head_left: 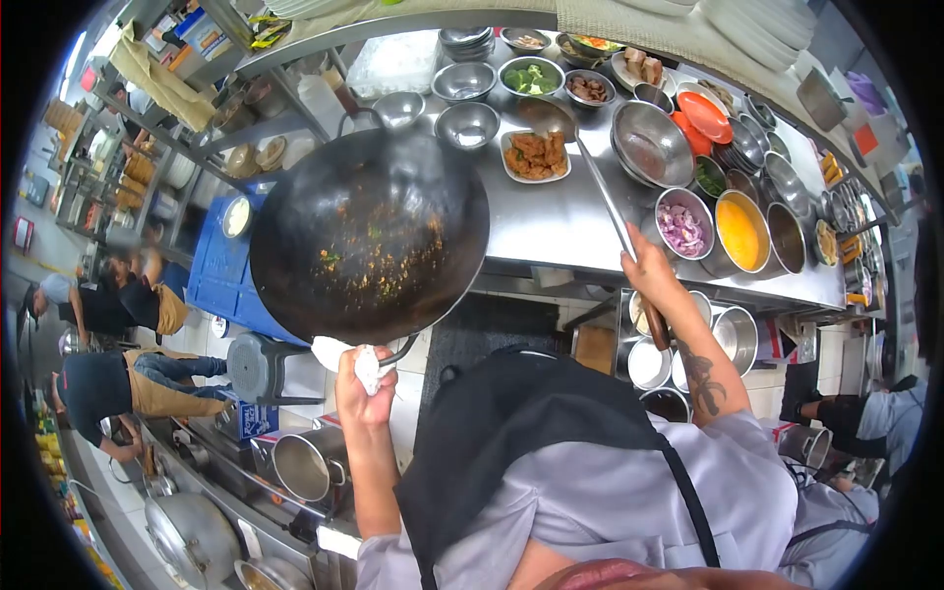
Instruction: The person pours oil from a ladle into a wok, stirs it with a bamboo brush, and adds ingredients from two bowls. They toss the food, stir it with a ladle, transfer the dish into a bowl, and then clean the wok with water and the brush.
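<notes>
My left hand grips the handle of a large dark wok through a white cloth. Small browned bits cling to the tilted wok's inside. My right hand is closed round the wooden handle of a long metal ladle. The ladle's bowl is over the far edge of a white square dish that holds browned, saucy pieces. Right of the dish, a steel bowl of chopped purple onion stands beside a container of yellow liquid.
The steel counter carries stacked metal bowls, a bowl of green vegetables and a red bowl. A blue crate and a grey stool stand left. Several people work farther left; another is at the right.
</notes>
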`<state>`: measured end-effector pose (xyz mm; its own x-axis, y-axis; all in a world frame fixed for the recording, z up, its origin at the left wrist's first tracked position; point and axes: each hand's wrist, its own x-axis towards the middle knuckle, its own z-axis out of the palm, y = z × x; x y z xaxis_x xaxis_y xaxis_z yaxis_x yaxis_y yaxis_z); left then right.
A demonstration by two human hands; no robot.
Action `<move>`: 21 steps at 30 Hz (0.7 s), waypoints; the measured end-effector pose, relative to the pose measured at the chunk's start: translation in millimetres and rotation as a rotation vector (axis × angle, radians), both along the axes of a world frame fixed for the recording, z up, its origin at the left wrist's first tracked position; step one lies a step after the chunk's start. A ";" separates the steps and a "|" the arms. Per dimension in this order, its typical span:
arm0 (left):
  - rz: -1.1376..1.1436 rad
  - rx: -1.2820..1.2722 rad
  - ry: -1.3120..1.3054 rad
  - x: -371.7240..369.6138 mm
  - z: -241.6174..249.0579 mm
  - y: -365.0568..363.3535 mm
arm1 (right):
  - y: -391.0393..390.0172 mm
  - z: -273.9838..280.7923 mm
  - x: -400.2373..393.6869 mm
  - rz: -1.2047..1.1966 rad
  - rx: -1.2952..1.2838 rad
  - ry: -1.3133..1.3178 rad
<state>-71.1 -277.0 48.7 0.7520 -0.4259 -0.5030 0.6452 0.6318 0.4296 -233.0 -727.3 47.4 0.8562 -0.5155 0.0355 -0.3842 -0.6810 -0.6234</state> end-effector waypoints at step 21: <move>0.002 0.115 -0.095 18.5 3.0 -30.2 | 50.1 66.1 123.6 0.649 -0.224 -0.153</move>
